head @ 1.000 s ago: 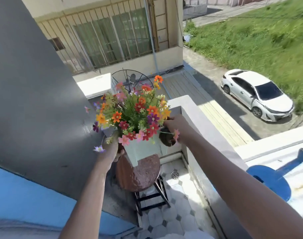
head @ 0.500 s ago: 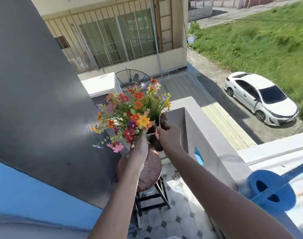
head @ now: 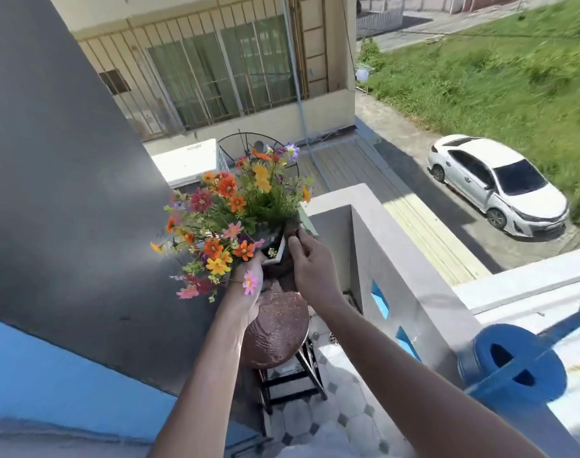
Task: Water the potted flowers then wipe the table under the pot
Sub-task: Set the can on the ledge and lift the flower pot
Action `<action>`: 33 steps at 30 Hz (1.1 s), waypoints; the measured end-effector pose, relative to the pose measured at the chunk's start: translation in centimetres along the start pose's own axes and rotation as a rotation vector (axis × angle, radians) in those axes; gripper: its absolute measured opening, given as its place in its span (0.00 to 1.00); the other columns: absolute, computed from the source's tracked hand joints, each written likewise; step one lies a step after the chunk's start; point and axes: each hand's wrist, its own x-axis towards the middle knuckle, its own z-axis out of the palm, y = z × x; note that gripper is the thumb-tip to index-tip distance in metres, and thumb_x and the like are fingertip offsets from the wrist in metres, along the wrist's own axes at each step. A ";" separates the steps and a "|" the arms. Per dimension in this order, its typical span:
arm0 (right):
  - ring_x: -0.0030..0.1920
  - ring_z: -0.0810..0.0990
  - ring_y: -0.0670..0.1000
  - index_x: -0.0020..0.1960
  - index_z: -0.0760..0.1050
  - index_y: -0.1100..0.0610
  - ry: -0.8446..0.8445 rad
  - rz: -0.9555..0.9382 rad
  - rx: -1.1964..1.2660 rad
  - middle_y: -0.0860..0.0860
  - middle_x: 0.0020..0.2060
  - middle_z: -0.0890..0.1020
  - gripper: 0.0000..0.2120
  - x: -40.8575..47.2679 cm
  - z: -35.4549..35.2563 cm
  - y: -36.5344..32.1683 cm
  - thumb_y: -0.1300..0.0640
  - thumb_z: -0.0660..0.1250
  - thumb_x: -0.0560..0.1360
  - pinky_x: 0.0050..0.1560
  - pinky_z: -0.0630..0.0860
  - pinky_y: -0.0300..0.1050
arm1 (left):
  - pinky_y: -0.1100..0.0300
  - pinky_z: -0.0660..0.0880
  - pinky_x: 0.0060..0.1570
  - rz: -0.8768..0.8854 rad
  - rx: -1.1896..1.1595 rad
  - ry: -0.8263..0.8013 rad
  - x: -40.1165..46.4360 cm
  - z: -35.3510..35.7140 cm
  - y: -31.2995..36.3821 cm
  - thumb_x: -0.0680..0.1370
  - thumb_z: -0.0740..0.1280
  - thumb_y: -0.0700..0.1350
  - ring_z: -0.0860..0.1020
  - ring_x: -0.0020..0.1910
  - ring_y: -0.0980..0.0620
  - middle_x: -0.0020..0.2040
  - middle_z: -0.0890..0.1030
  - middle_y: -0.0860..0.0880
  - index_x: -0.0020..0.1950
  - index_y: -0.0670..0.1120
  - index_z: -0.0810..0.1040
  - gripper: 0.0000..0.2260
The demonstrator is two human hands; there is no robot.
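Note:
A pot (head: 277, 249) of mixed orange, red, yellow and pink flowers (head: 231, 213) is held up in the air above a small round brown table (head: 277, 328) on dark legs. My left hand (head: 249, 285) grips the pot's near left side from below. My right hand (head: 307, 259) grips its right rim, a dark brown lump pinched against it. The pot tilts toward the grey wall on the left. A blue watering can (head: 513, 365) stands on the parapet at the right.
A grey wall (head: 67, 193) rises close on the left. A grey parapet (head: 397, 259) with blue cut-outs runs along the right. The floor (head: 331, 411) below is tiled. Beyond lie a barred building, a grassy lot and a white car (head: 496, 186).
The pot has been lifted off the table and carried up and back toward the corner. My left hand moved from the pot's left side to beneath it.

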 end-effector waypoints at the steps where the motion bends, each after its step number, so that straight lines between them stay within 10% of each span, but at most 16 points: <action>1: 0.43 0.74 0.43 0.48 0.78 0.58 0.009 -0.024 -0.028 0.50 0.39 0.74 0.08 0.7 0.1 -0.1 0.60 0.61 0.82 0.43 0.65 0.40 | 0.72 0.56 0.16 -0.005 -0.008 -0.004 0.0 -0.2 0.3 0.81 0.57 0.44 0.68 0.19 0.56 0.26 0.73 0.50 0.38 0.46 0.72 0.12; 8: 0.48 0.76 0.55 0.73 0.71 0.51 0.083 -0.048 -0.202 0.52 0.48 0.69 0.21 6.9 -0.3 1.9 0.52 0.59 0.81 0.50 0.72 0.44 | 0.68 0.53 0.17 0.005 -0.205 -0.086 -0.8 -1.6 1.4 0.83 0.52 0.40 0.60 0.15 0.60 0.25 0.72 0.45 0.33 0.41 0.70 0.19; 17: 0.27 0.67 0.50 0.35 0.73 0.67 -0.044 0.039 -0.132 0.63 0.29 0.76 0.13 1.5 0.8 3.8 0.65 0.63 0.78 0.32 0.59 0.48 | 0.69 0.58 0.14 -0.017 -0.283 -0.015 0.9 -2.8 0.7 0.83 0.52 0.44 0.63 0.16 0.60 0.26 0.74 0.45 0.40 0.39 0.71 0.16; 24: 0.39 0.80 0.50 0.48 0.83 0.57 0.057 0.019 0.090 0.49 0.37 0.83 0.09 0.8 2.0 -0.7 0.60 0.64 0.80 0.42 0.73 0.47 | 0.67 0.59 0.16 -0.018 -0.205 -0.032 0.7 -2.1 0.3 0.84 0.53 0.44 0.63 0.17 0.58 0.27 0.71 0.46 0.40 0.39 0.72 0.16; 33: 0.38 0.70 0.54 0.42 0.75 0.66 0.119 0.025 -0.144 0.55 0.35 0.72 0.09 7.2 -0.7 5.0 0.65 0.61 0.79 0.37 0.58 0.43 | 0.67 0.60 0.16 -0.048 -0.303 -0.081 -0.5 -2.1 1.0 0.83 0.53 0.41 0.65 0.17 0.58 0.25 0.75 0.44 0.38 0.36 0.73 0.18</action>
